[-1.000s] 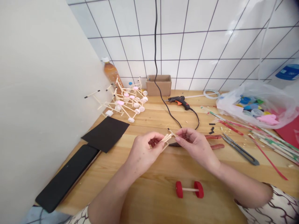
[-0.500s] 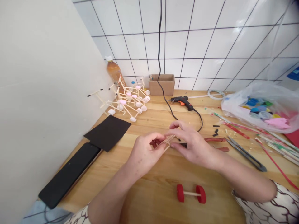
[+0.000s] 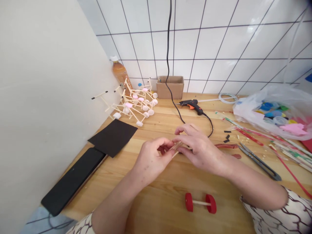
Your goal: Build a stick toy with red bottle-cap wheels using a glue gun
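A small assembly of thin wooden sticks [image 3: 179, 147] is held between my two hands above the wooden tabletop [image 3: 161, 125]. My left hand [image 3: 151, 156] pinches its near end, and my right hand [image 3: 198, 146] closes over its far end. The fingers hide most of the sticks. A red-wheeled axle [image 3: 200, 203] lies on the table below my hands, and red-handled pliers [image 3: 226, 146] lie just to the right of them.
Back left stands a stick model with bottle-cap wheels [image 3: 136, 104], beside a black foam sheet [image 3: 113, 137] and a black strip [image 3: 73, 180]. A hot glue gun [image 3: 192, 106] and its cord lie behind my hands. Snips [image 3: 259, 162], straws [image 3: 290, 152] and a bag of caps [image 3: 273, 112] lie right.
My right hand has moved left and closed over the far end of the sticks, hiding the black-tipped end. The whole view has shifted slightly as my head moved.
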Available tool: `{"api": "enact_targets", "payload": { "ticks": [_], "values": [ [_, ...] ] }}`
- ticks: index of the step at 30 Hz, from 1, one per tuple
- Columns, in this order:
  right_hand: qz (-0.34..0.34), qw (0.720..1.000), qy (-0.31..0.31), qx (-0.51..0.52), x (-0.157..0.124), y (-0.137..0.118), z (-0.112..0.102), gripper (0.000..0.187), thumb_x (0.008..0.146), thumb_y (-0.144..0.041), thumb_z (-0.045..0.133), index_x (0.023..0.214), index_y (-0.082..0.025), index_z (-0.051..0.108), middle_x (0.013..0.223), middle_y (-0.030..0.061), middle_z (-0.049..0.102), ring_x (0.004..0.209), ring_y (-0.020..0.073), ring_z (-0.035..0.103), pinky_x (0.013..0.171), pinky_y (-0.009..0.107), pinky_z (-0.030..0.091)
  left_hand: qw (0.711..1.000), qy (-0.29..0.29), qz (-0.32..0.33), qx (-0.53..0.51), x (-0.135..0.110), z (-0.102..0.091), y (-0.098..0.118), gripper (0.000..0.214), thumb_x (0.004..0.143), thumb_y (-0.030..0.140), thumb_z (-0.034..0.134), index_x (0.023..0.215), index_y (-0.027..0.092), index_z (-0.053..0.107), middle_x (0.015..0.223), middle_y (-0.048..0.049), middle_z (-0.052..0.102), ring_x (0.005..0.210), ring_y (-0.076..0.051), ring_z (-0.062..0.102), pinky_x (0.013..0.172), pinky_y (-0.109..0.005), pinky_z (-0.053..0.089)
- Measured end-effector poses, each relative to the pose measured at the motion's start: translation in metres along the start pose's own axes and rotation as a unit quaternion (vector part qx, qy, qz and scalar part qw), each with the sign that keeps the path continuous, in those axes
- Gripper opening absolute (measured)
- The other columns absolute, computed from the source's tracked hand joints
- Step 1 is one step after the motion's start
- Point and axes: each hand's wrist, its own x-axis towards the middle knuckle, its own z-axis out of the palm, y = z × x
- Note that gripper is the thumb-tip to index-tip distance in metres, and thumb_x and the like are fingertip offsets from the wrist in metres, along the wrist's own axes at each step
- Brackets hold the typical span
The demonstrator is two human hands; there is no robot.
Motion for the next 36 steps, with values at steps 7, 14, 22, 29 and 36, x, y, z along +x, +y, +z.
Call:
{"api": "enact_targets", "payload": {
  "ticks": [7,14,22,29,36],
  "values": [
    [-0.013,1.0,-0.005,-0.028,0.0006,0.002,0.0,0.019,0.083,-0.01,0.048,0.091,-0.015,0.065,0.102,0.0107,0.053,0.096,0.0217,0.045,0.082,0.037,0.039,1.0,-0.001,0.003,-0.015,-0.0004,0.0004,-0.0011,0.006,0.074,0.019,0.059,0.076,0.015,0.064,0.072,-0.001,0.069,0.061,-0.011,0.061,0.057,-0.02,0.047],
    [-0.035,0.998,-0.004,-0.057,0.0018,0.0031,-0.0008,0.019,0.084,-0.012,0.047,0.087,-0.015,0.066,0.102,0.0116,0.053,0.096,0.0225,0.044,0.081,0.039,0.038,0.999,-0.022,0.002,-0.031,0.0001,-0.0028,-0.0045,0.008,0.075,0.022,0.059,0.078,0.016,0.063,0.075,-0.0006,0.068,0.066,-0.011,0.062,0.061,-0.02,0.048],
    [-0.032,0.994,-0.026,-0.101,0.0054,-0.0006,-0.0046,0.019,0.086,-0.014,0.045,0.084,-0.014,0.064,0.104,0.0132,0.054,0.097,0.0241,0.045,0.082,0.04,0.037,0.996,-0.051,-0.016,-0.074,0.0028,-0.0065,-0.0052,0.009,0.079,0.019,0.056,0.083,0.014,0.062,0.082,-0.0025,0.068,0.07,-0.012,0.063,0.063,-0.02,0.049],
    [-0.038,0.993,-0.038,-0.106,0.0064,-0.0009,-0.0067,0.018,0.085,-0.011,0.045,0.086,-0.014,0.063,0.104,0.0127,0.053,0.097,0.0237,0.044,0.082,0.04,0.036,0.997,-0.044,-0.002,-0.068,0.0018,-0.0071,-0.007,0.007,0.078,0.014,0.055,0.082,0.014,0.061,0.081,-0.0015,0.067,0.072,-0.011,0.062,0.064,-0.019,0.049],
    [-0.037,0.991,-0.054,-0.115,0.0073,-0.0021,-0.0086,0.018,0.085,-0.011,0.045,0.089,-0.015,0.062,0.103,0.0116,0.053,0.095,0.0229,0.043,0.081,0.039,0.037,0.997,-0.045,0.003,-0.061,0.003,-0.0075,-0.0072,0.006,0.079,0.013,0.055,0.081,0.015,0.06,0.08,-0.0007,0.066,0.073,-0.01,0.061,0.066,-0.019,0.048]
  ]
}}
